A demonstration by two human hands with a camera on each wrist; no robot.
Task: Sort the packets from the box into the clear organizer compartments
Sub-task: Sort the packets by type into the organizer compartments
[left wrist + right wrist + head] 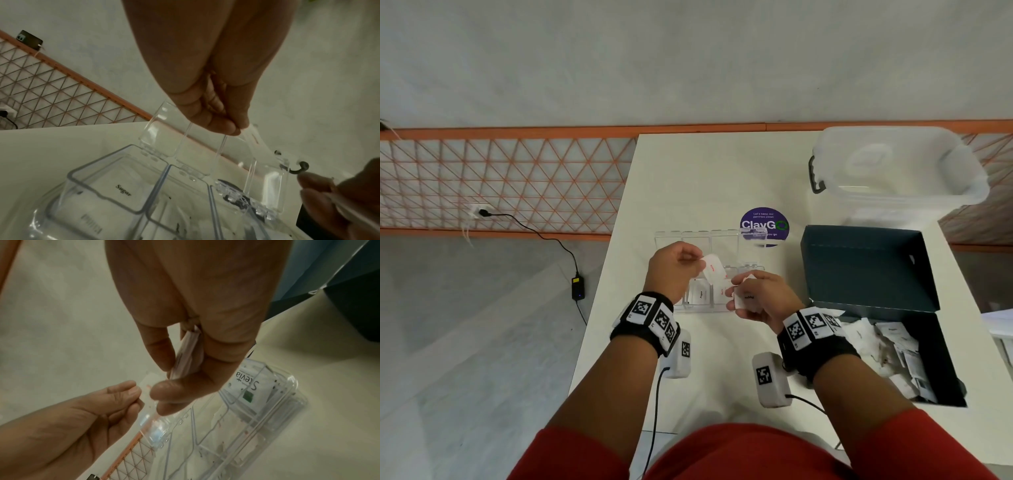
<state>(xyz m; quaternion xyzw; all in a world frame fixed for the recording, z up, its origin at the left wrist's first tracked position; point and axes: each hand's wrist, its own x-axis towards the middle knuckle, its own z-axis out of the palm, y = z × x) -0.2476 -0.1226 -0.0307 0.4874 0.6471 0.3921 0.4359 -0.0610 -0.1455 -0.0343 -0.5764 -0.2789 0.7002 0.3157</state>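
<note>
My left hand [690,262] pinches one white packet with red print [714,268] by its edge, above the clear organizer [697,306]. In the left wrist view the fingertips [232,128] pinch that packet [254,140] over the open compartments. My right hand [743,291] grips a small stack of white packets [746,295] just right of it; the stack [188,352] sits between thumb and fingers. Packets lie in the compartments: Sugar [123,190], Stevia [247,387], Pepper [701,294]. The dark box [873,270] at the right holds several more packets [897,346].
The organizer's clear lids [697,240] stand open at its far side. A purple round sticker [774,219] lies behind them. A translucent lidded tub [893,171] stands at the table's far right. The table's left edge [602,274] is close to my left wrist.
</note>
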